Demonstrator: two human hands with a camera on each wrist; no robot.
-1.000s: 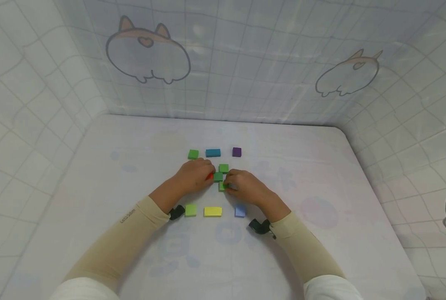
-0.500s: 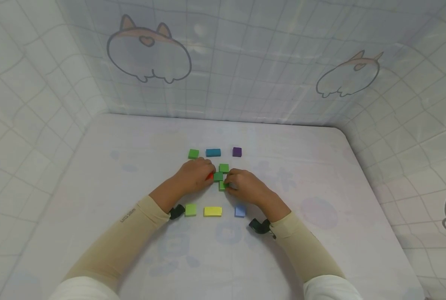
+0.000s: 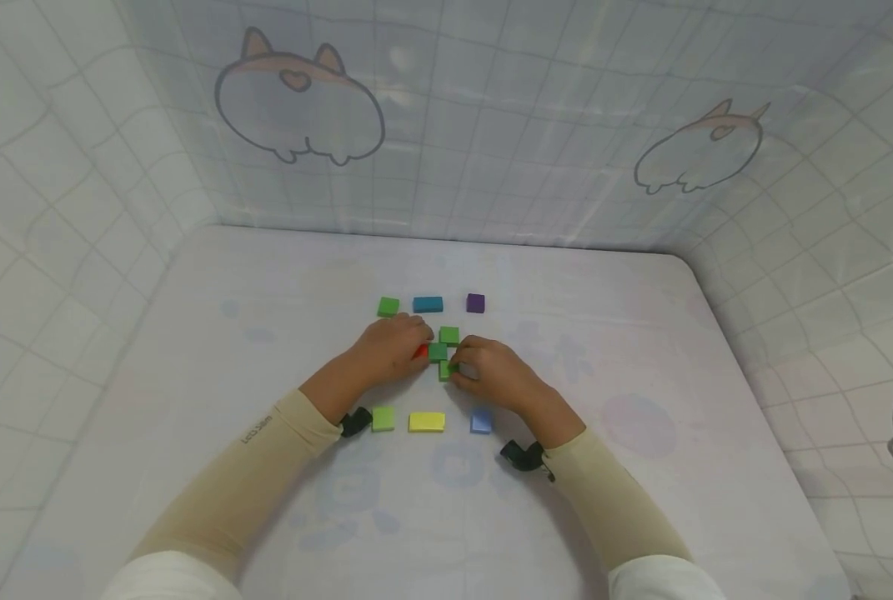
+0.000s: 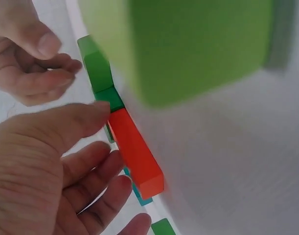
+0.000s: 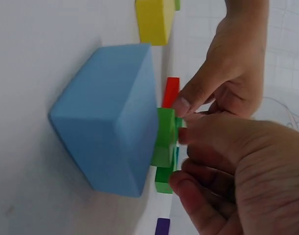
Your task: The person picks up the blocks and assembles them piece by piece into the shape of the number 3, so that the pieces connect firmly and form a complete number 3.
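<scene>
Almost nothing has shifted since half a second ago; the head view merely drifts slightly while both hands and the blocks keep their arrangement. From my remote screen, I see a person's left hand (image 3: 392, 350) over a red block (image 4: 138, 152), fingers loosely bent and thumb at its inner end; I cannot tell whether they grip it. Opposite, the right hand (image 3: 499, 371) bends its fingers loosely above the lower green block (image 3: 444, 372), and I see nothing held. As I judge it, everything turns on the red block: it lies under the left hand, clearly the nearer, its long axis running sideways toward the right hand, its inner end against the dark green block (image 3: 438, 352). An upper green block (image 3: 449, 336) sits at that piece's far right corner. Nearer the person rest a yellow block (image 3: 427, 422) and a light blue block (image 3: 480, 421).
</scene>
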